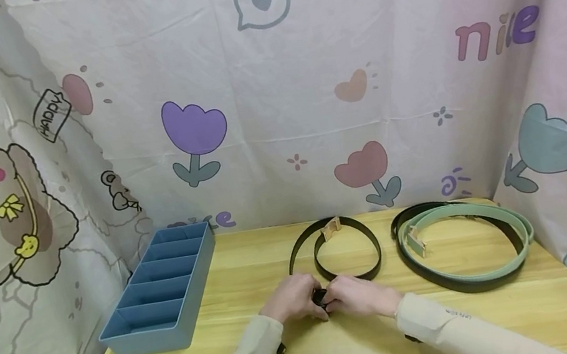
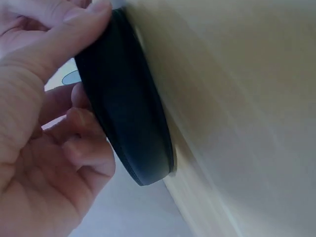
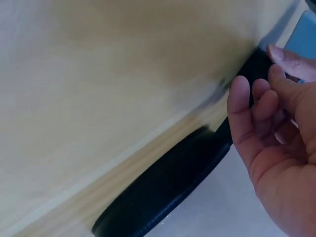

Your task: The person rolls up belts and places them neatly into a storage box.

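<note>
A black belt (image 1: 377, 243) lies in a loose loop on the wooden table, its gold buckle (image 1: 331, 228) at the far side. At the near side, my left hand (image 1: 295, 298) and right hand (image 1: 358, 295) meet over a dark part of this belt. Thumb and fingers of the left hand (image 2: 44, 94) pinch the belt (image 2: 123, 98), which stands on edge against the tabletop. In the right wrist view, my right hand (image 3: 281, 128) pinches the strap near its upper end, while a curved stretch of belt (image 3: 163, 182) extends toward the lower left. Fingers partly hide the held part.
A blue-grey box (image 1: 192, 304) with several compartments stands at the table's left. On the right, a light green belt (image 1: 516, 224) with a gold buckle lies coiled over another black belt (image 1: 468, 285). Patterned cloth (image 1: 271, 109) hangs behind and beside the table (image 1: 242, 266).
</note>
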Tool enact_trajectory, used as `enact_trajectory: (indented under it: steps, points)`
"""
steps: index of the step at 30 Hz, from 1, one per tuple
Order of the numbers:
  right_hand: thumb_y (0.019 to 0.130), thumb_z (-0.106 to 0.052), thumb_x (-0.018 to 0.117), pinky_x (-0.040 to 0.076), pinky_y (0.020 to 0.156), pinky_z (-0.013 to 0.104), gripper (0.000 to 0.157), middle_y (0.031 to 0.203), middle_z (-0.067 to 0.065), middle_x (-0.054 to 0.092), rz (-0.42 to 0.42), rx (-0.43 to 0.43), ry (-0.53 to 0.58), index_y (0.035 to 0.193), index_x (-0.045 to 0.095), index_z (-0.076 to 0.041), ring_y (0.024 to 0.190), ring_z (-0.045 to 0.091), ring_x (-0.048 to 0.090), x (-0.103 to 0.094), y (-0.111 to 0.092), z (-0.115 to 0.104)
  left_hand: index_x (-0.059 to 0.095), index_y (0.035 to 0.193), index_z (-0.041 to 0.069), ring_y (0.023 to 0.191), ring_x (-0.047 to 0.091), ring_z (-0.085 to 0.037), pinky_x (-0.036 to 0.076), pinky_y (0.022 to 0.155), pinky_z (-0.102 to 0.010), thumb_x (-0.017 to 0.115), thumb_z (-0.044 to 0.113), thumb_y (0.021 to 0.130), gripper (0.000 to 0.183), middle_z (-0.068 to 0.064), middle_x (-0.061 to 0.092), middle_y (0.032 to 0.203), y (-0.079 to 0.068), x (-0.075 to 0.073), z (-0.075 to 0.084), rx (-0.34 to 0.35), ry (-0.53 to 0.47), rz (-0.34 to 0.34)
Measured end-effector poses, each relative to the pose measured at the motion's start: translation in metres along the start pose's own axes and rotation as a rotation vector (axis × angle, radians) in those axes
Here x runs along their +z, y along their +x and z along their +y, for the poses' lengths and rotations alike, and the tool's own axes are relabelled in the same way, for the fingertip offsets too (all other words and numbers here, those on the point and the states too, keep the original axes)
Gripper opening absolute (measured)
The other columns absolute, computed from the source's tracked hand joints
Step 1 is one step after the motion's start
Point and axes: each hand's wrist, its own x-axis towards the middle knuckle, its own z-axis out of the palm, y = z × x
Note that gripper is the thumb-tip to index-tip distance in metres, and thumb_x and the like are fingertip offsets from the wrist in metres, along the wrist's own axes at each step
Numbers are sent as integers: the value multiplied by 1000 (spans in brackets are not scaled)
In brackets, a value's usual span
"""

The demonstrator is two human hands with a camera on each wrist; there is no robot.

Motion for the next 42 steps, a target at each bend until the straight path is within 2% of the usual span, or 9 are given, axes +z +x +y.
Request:
enact_trajectory:
  steps: [5, 8, 15, 20, 24, 28, 33, 39, 42]
  points:
    - [94, -15, 64, 45, 68, 11, 13, 81, -9, 66, -3, -46, -29, 83, 71, -19, 73, -3, 54, -1, -2, 8, 72, 111, 19, 70, 48, -4, 42, 66, -22, 90, 24, 67, 48, 11, 60, 80, -1, -5, 0, 14, -31, -71]
    - [94, -17, 63, 44, 70, 10, 12, 82, -11, 65, -5, -92, -38, 85, 71, -19, 75, -3, 54, -1, -3, 13, 69, 122, 24, 78, 51, -5, 44, 73, -22, 89, 19, 68, 58, 11, 61, 88, -1, -7, 0, 33, -35, -103]
    - [94, -17, 64, 45, 71, 11, 9, 83, -10, 64, 5, -115, -51, 88, 71, -19, 76, -3, 53, -2, -5, 16, 75, 104, 27, 78, 50, -4, 44, 72, -22, 90, 25, 65, 42, 11, 62, 87, 1, -7, 1, 52, 20, -55]
    - [92, -16, 66, 43, 64, 13, 7, 78, -10, 66, 20, -60, -55, 87, 69, -20, 68, -4, 50, -1, -3, 5, 73, 81, 26, 67, 45, -3, 39, 61, -21, 91, 35, 61, 29, 12, 55, 74, 0, -5, 0, 34, 44, -15]
    - [92, -20, 66, 38, 57, 16, 9, 72, -13, 60, 19, 11, -65, 84, 67, -22, 62, -3, 45, -1, 0, -3, 66, 67, 24, 59, 43, -2, 35, 54, -20, 91, 42, 58, 32, 14, 52, 66, 0, -2, -2, 44, 79, 44]
    - [91, -20, 67, 39, 57, 19, 11, 71, -13, 57, 14, 97, -62, 82, 68, -25, 62, 0, 46, -1, 0, -3, 65, 71, 22, 60, 44, -3, 36, 54, -20, 90, 43, 61, 34, 12, 53, 71, -2, 1, -1, 28, 83, 65]
    - [92, -18, 67, 50, 65, 25, 8, 83, -10, 67, 26, 135, -77, 90, 72, -24, 74, 3, 59, 0, -3, 0, 68, 87, 19, 69, 46, -8, 42, 60, -25, 87, 46, 66, 39, 6, 50, 83, -10, 2, 7, -17, 156, 117]
    - [93, -17, 65, 53, 73, 25, 10, 89, -7, 70, 45, 114, -57, 97, 73, -21, 83, 4, 64, 2, -6, 4, 62, 84, 18, 63, 56, -11, 42, 53, -28, 80, 50, 71, 39, 8, 60, 69, -17, 7, 9, -33, 233, 198]
    - [94, -17, 64, 53, 80, 24, 13, 93, -6, 70, 48, 72, -30, 101, 74, -21, 88, 5, 65, 2, -7, 8, 65, 100, 17, 71, 64, -14, 48, 59, -31, 78, 47, 77, 40, 5, 69, 81, -19, 8, 4, 11, 194, 173]
